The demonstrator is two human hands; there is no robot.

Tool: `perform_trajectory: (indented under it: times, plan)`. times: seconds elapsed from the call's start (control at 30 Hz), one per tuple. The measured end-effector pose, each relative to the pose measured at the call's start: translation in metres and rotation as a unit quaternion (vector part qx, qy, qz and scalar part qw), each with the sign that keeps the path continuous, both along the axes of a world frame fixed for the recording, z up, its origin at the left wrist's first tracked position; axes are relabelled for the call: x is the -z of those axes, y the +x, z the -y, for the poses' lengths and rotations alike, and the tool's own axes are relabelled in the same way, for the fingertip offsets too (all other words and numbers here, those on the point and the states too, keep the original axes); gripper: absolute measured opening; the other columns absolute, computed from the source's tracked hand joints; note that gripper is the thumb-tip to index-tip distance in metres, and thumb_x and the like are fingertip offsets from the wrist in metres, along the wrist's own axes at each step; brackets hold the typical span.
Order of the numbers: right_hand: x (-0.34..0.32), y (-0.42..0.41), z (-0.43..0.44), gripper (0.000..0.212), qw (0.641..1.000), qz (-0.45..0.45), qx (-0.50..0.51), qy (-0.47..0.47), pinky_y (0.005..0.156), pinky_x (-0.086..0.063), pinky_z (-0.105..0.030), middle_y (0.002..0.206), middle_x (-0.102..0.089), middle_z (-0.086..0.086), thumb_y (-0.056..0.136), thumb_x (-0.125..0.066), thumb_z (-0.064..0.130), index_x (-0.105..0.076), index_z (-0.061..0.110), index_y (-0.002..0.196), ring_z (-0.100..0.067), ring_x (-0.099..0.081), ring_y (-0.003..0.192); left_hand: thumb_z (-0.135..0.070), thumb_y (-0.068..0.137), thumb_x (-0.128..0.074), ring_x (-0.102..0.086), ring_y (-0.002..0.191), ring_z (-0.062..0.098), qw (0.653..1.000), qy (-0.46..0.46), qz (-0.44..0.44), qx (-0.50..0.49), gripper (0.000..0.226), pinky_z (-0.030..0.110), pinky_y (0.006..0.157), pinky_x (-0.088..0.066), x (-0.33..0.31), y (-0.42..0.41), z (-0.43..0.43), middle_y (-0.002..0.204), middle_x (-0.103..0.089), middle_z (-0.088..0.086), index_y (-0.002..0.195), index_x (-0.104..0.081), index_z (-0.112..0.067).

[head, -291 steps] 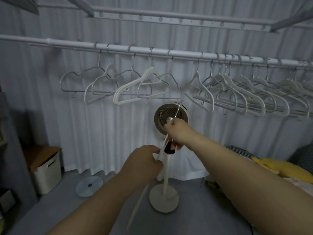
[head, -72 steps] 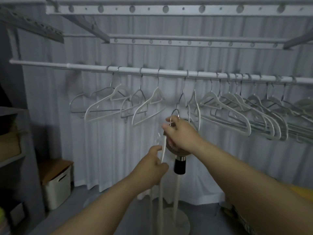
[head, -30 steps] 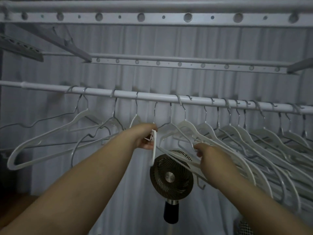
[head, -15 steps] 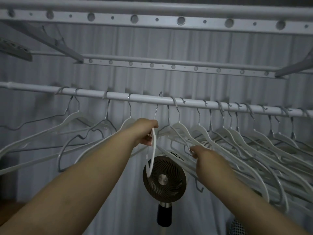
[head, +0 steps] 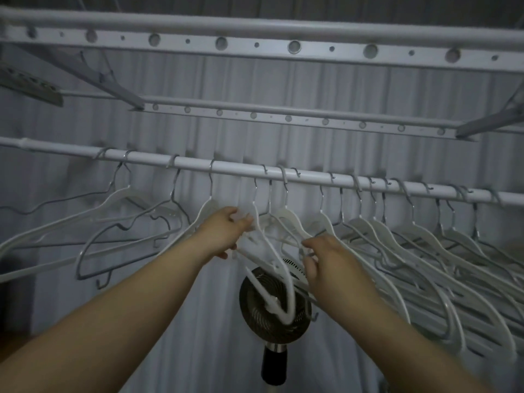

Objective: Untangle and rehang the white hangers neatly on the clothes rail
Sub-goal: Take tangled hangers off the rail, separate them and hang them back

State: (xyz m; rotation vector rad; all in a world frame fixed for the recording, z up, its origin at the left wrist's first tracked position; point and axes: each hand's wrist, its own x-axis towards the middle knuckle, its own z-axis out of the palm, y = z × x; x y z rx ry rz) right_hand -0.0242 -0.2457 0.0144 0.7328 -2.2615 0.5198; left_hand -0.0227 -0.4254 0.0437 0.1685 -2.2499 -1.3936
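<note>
A white clothes rail (head: 238, 168) runs across the view with several white hangers on it. One white hanger (head: 273, 259) hangs edge-on at the middle, its hook over the rail. My left hand (head: 226, 231) touches its upper shoulder from the left, fingers fairly straight. My right hand (head: 321, 258) is just right of it, fingers curled on the lower bar of a neighbouring hanger (head: 295, 225). To the right a dense row of hangers (head: 425, 245) slants away. On the left, looser hangers (head: 113, 217) overlap one another.
A round fan (head: 272, 304) on a stand sits right below the held hanger. Above the rail are perforated drying-rack bars (head: 292, 46). A pleated white curtain (head: 283, 86) fills the background.
The hanger my left hand carried now hangs by its hook on the rail. My left hand has loosened from a grip to a touch. My right hand stayed on the neighbouring hanger.
</note>
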Motion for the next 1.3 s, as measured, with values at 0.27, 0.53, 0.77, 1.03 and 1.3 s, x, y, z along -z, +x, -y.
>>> perform_trajectory:
  times: [0.27, 0.53, 0.77, 1.03, 1.3]
  plan:
    - [-0.04, 0.02, 0.032, 0.037, 0.998, -0.052, 0.011, -0.015, 0.092, -0.024, -0.021, 0.136, -0.046, -0.001, 0.094, -0.041, 0.017, -0.047, 0.018, 0.13, -0.019, -0.036, 0.125, -0.04, 0.087, -0.052, -0.047, 0.119, 0.022, 0.93, -0.308, -0.066, -0.189, 0.045, 0.032, 0.091, -0.04, 0.005, 0.041, 0.052, 0.129, -0.053, 0.004, 0.126, -0.051, -0.019]
    - [-0.024, 0.023, 0.123, 0.04, 0.999, 0.029, -0.006, 0.04, 0.101, -0.029, -0.024, 0.137, -0.045, -0.004, 0.093, -0.043, 0.022, -0.045, 0.016, 0.132, -0.02, -0.036, 0.128, -0.039, 0.084, -0.054, -0.052, 0.116, 0.019, 0.916, -0.382, 0.049, -0.117, 0.058, 0.027, 0.089, -0.042, 0.033, 0.059, 0.092, 0.128, -0.054, 0.0, 0.135, -0.034, -0.021]
    - [-0.008, 0.025, 0.158, 0.04, 0.984, 0.007, 0.136, 0.116, 0.104, -0.026, -0.031, 0.137, -0.044, -0.003, 0.092, -0.044, 0.026, -0.045, 0.018, 0.131, -0.023, -0.035, 0.128, -0.013, 0.09, -0.041, -0.059, 0.091, 0.026, 0.969, -0.222, 0.104, -0.003, 0.041, 0.028, 0.074, -0.046, 0.062, 0.039, 0.123, 0.1, -0.061, 0.01, 0.131, -0.039, -0.011]
    - [-0.008, 0.016, 0.135, 0.043, 0.932, -0.063, 0.341, 0.102, 0.074, -0.051, -0.054, 0.089, -0.067, -0.029, 0.05, -0.077, -0.001, -0.065, -0.009, 0.09, -0.046, -0.065, 0.08, -0.029, 0.098, -0.029, -0.061, 0.076, 0.027, 0.976, -0.216, -0.027, 0.001, 0.033, 0.031, 0.07, -0.046, 0.076, 0.042, 0.148, 0.082, -0.063, 0.009, 0.106, -0.054, -0.008]
    - [0.003, 0.019, 0.133, 0.033, 0.922, 0.019, 0.372, 0.105, 0.087, -0.046, -0.031, 0.126, -0.056, -0.007, 0.091, -0.032, 0.003, -0.042, 0.009, 0.122, -0.025, -0.056, 0.114, -0.025, 0.098, -0.029, -0.058, 0.093, 0.028, 0.974, -0.206, -0.087, -0.022, 0.031, 0.029, 0.072, -0.04, 0.07, 0.05, 0.157, 0.099, -0.064, 0.013, 0.107, -0.054, -0.009]
